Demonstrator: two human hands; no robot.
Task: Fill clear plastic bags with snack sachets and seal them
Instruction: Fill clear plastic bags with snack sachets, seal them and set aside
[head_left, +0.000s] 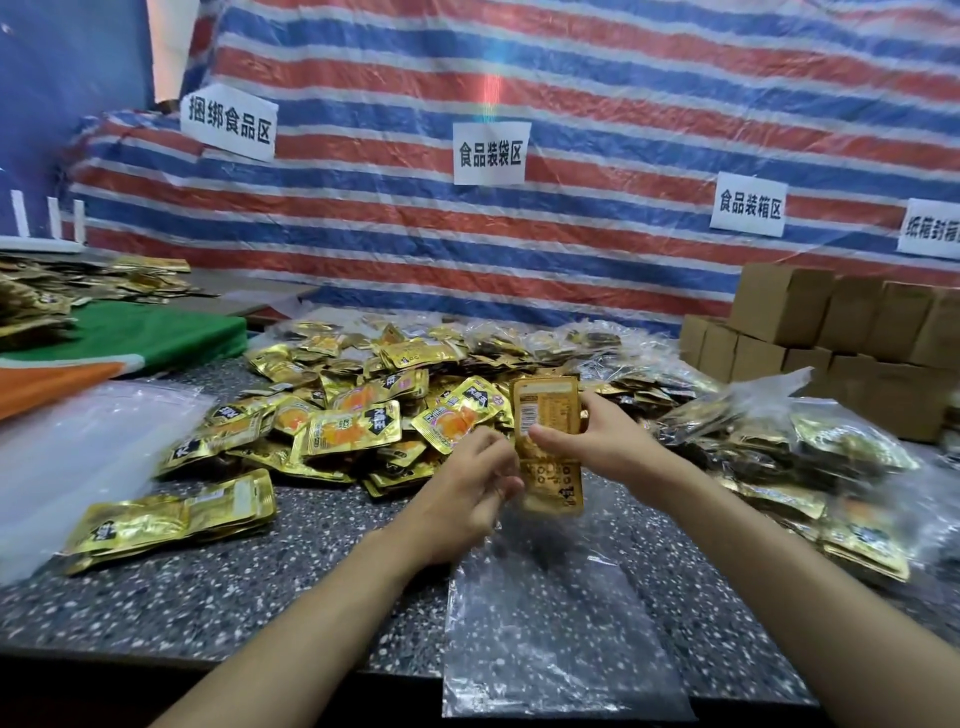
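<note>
Your two bare forearms come in from the bottom edge, the left from the lower left and the right from the lower right, and converge toward the middle. Your right hand (587, 441) sits a little higher than the left. Its thumb lies across the near face of an upright stack of gold foil sachets (545, 405) and its fingers wrap behind, gripping the stack near mid-height. Your left hand (475, 480) is just beside and below it, back of the hand toward you. Its fingers curl inward at the stack's lower left edge, where blur hides whether they pinch anything. Both wrists look roughly straight.
</note>
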